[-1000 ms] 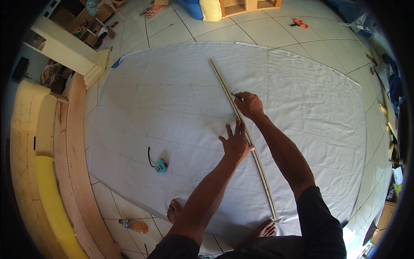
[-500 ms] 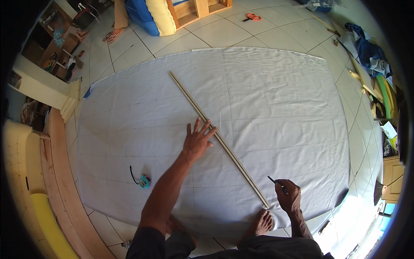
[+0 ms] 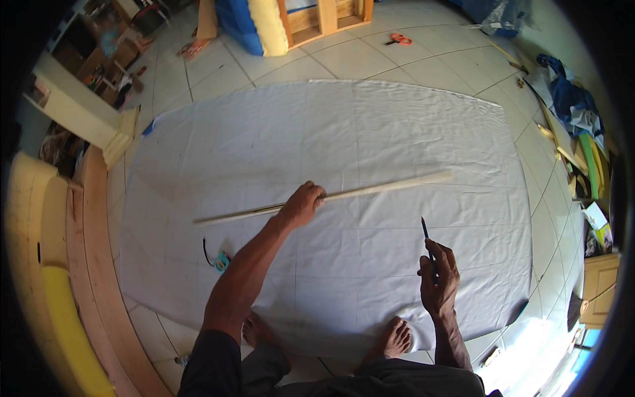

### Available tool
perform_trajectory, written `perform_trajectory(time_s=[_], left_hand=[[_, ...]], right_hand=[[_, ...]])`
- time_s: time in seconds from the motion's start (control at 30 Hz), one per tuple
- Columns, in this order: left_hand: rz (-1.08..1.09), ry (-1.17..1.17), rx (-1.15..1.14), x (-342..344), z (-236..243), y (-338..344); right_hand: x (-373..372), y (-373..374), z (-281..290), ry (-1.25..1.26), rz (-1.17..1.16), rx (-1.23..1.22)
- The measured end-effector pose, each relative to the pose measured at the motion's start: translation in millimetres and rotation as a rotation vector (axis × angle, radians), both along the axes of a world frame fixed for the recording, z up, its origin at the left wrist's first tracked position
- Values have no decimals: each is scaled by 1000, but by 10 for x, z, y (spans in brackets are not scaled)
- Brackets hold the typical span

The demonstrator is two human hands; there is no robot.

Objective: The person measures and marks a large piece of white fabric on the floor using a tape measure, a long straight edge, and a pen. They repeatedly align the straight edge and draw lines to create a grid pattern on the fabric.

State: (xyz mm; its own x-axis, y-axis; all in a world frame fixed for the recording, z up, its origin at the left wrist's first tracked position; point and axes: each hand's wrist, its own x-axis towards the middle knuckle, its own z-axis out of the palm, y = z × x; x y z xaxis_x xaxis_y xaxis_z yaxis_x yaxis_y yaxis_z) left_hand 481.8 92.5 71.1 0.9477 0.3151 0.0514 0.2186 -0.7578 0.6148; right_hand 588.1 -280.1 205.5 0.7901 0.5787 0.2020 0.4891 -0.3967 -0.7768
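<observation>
My left hand (image 3: 304, 204) grips a long, pale straightedge (image 3: 390, 186) near its middle, which now lies crosswise over a large white cloth (image 3: 397, 119) marked with faint pencil lines. On the right, my right hand (image 3: 439, 274) holds a dark pencil (image 3: 425, 229) with its point upward and away from me, above the cloth. A turquoise tape measure (image 3: 221, 261) with a black strap rests on the cloth to the left of my left forearm. My bare feet (image 3: 397, 336) are at the cloth's near edge.
Orange-handled scissors (image 3: 400, 40) lie on the tiles (image 3: 344, 56) beyond the cloth, near a wooden frame (image 3: 327, 16) with blue and cream padding. Planks (image 3: 92, 251) and yellow foam (image 3: 76, 324) line the left. Offcuts and blue material (image 3: 569, 99) are piled right. A blurred person (image 3: 109, 40) sits at upper left.
The straightedge has swung from a steep diagonal to nearly crosswise, with my left hand's fingers now closed round it. My right hand has left it and holds the pencil more upright at the right.
</observation>
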Motion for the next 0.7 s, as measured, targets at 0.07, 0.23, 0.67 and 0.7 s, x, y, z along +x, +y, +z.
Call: perform_trajectory(time_s=[0.07, 0.23, 0.67, 0.7], left_hand=[[26, -1, -36, 58, -3, 43], [232, -23, -147, 229, 9, 5], [495, -212, 100, 445, -701, 78], [482, -230, 116, 446, -722, 69]], right_hand=[[-32, 53, -60, -25, 68, -50], [-330, 76, -227, 135, 162, -104], [-18, 314, -454, 165, 258, -54], [121, 431, -523, 128, 276, -51]])
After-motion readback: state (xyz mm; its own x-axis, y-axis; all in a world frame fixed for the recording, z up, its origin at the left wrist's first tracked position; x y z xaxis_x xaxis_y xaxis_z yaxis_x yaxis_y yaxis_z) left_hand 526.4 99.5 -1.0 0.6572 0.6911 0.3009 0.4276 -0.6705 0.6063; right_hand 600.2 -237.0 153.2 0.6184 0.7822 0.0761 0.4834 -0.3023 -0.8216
